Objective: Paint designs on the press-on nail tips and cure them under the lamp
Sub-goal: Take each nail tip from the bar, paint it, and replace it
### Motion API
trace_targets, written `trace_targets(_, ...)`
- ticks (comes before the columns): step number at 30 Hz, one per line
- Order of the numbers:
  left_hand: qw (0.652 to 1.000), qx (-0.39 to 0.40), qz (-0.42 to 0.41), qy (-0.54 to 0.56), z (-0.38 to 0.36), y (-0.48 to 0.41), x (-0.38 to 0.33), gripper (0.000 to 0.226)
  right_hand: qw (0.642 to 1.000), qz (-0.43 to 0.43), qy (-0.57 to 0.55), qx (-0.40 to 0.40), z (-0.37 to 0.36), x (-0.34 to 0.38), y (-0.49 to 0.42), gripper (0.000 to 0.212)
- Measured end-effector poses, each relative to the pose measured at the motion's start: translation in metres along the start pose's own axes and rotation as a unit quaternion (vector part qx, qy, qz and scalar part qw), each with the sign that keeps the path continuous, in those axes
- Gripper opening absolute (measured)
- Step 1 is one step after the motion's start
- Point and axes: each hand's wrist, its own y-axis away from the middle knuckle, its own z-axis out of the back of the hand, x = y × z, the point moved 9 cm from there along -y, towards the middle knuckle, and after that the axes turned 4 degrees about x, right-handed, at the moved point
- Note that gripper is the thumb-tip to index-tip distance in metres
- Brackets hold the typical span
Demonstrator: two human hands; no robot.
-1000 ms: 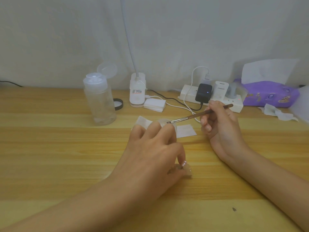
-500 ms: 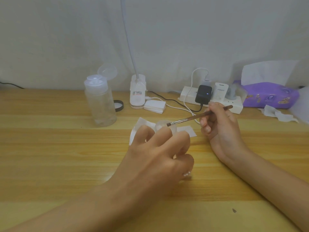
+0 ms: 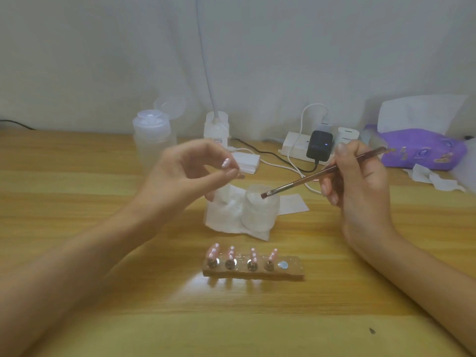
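My left hand [image 3: 185,173] has lifted off the holder [image 3: 293,269], pinching one dotted tip [image 3: 226,163] up in the air (four stay mounted, fifth slot [image 3: 283,264] bare). My right hand [image 3: 360,186] grips the brush [image 3: 304,179], so painting that tip looks next.

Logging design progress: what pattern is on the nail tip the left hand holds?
Nail tip: pink with white dots; head view.
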Motion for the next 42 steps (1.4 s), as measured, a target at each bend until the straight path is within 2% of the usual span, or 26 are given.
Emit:
trace_targets(2,0.998,0.004,0.049,0.026,0.0,0.001,0.021,0.012,0.999,0.017,0.028,0.017,-0.003,0.008,-0.001,0.031)
trace_targets(5,0.995,0.008,0.077,0.055,-0.002,0.004,0.034,0.012,0.996,0.037,0.068,0.042,-0.01,0.017,-0.002,0.032)
trace_targets(9,0.993,0.032,0.066,0.095,-0.008,0.005,0.034,0.008,0.989,0.06,0.09,0.096,-0.028,0.027,-0.001,0.032)
trace_targets(13,0.994,0.038,0.062,0.083,-0.01,0.008,0.035,0.009,0.981,0.06,0.123,0.141,-0.042,0.03,0.002,0.028)
trace_targets(22,0.999,0.007,0.03,0.032,-0.009,0.01,0.035,0.009,0.978,0.015,0.126,0.164,-0.047,0.014,0.005,0.029)
trace_targets(27,1.0,-0.008,0.017,0.011,-0.008,0.011,0.032,0.016,0.989,-0.01,0.1,0.112,-0.034,0.008,0.002,0.032)
trace_targets(34,1.0,0.008,0.013,-0.012,-0.011,0.011,0.034,0.009,0.997,-0.069,-0.02,-0.002,-0.003,-0.014,0.005,0.029)
trace_targets(42,0.999,0.017,0.006,-0.029,-0.013,0.011,0.035,0.009,0.984,-0.146,-0.094,-0.026,0.0,-0.035,0.005,0.029)
